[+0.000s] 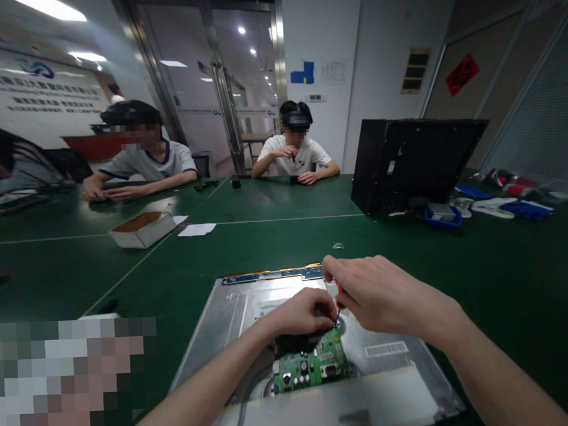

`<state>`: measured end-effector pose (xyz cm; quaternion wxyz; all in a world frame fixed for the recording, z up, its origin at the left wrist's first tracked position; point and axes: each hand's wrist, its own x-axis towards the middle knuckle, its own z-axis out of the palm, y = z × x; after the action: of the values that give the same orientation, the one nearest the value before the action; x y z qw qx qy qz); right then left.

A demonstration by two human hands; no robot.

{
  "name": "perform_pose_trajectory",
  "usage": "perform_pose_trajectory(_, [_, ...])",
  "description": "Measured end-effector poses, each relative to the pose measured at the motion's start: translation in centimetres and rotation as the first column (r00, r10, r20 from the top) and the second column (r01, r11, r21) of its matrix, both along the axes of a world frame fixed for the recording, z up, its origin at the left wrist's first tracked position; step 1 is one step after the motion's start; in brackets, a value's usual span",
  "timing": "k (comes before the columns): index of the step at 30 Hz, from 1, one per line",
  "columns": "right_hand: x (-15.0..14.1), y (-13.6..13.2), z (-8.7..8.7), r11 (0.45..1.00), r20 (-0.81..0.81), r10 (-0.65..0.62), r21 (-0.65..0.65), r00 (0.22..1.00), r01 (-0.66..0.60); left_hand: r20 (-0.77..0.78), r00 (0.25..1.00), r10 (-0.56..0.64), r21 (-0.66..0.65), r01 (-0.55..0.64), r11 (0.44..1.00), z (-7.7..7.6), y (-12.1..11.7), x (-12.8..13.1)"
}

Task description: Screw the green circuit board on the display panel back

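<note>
A screwdriver [340,303] is pinched by the right hand [376,292] at the far right corner of the circuit board [311,365], on a metal panel [225,322]. The left hand [301,311] is placed just left; its grip cannot be told.

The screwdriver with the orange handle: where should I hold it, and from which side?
Probably by the screwdriver's orange handle, coming from above and the right, as the right grip does. The handle looks fatter than the thin shaft, which slants down toward the green circuit board. The left grip is close to the tip.
</note>
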<state>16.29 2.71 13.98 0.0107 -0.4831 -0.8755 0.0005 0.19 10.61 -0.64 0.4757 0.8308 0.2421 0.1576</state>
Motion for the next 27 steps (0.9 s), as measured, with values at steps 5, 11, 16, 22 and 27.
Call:
perform_pose_trajectory(5, [-0.1,0.5,-0.2,0.993,0.043,-0.112,0.038,0.993,0.111,0.004,1.000,-0.009,0.016,0.009,1.000,0.4,0.1,0.1])
perform_pose_trajectory(11, [0.7,0.5,-0.6,0.999,-0.052,-0.002,0.033,0.999,0.004,0.013,1.000,-0.009,0.032,0.008,0.999,0.2,0.2,0.1])
perform_pose_trajectory(16, [0.2,1.0,-0.8,0.993,0.012,-0.100,0.066,0.995,0.099,0.011,1.000,-0.015,0.022,0.015,1.000,0.2,0.0,0.0])
perform_pose_trajectory(22, [0.5,0.6,-0.5,0.998,-0.026,-0.049,0.041,0.998,0.050,0.009,1.000,-0.010,0.040,0.010,0.999,0.4,0.1,0.0])
perform_pose_trajectory(27, [0.8,0.7,-0.4,1.000,-0.042,-0.024,0.003,0.999,0.024,0.002,1.000,-0.016,0.030,0.016,0.999,0.3,0.1,0.0])
